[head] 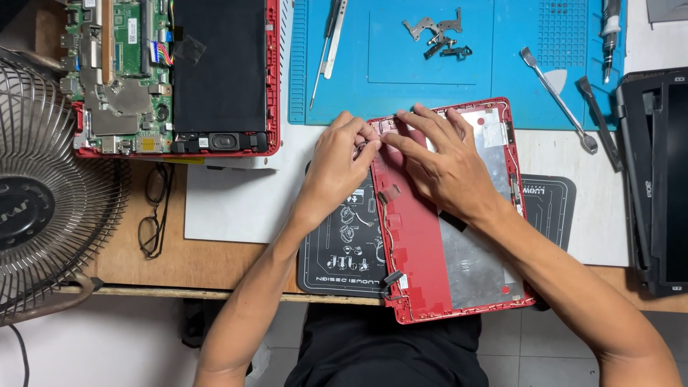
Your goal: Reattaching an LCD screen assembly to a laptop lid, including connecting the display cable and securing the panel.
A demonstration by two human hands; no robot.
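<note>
Near edge of desk: red laptop lid shell [412, 251] lies inner face up on black mat [337, 251]. Left hand [337, 168] pinches a thin cable at the shell's far-left corner; right hand [448, 161] presses flat beside it, fingers spread. Judgement: free the cable slowly from its channel, keeping the shell pinned.

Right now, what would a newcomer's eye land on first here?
First the red laptop lid shell at centre, inside up, its silver foil lining exposed, with the left hand and right hand working at its top left corner. Next, the opened red laptop base at top left, with its green circuit board and black battery showing. Small metal hinges and pry tools lie on the blue mat behind, and a fan grille fills the left edge.
</note>
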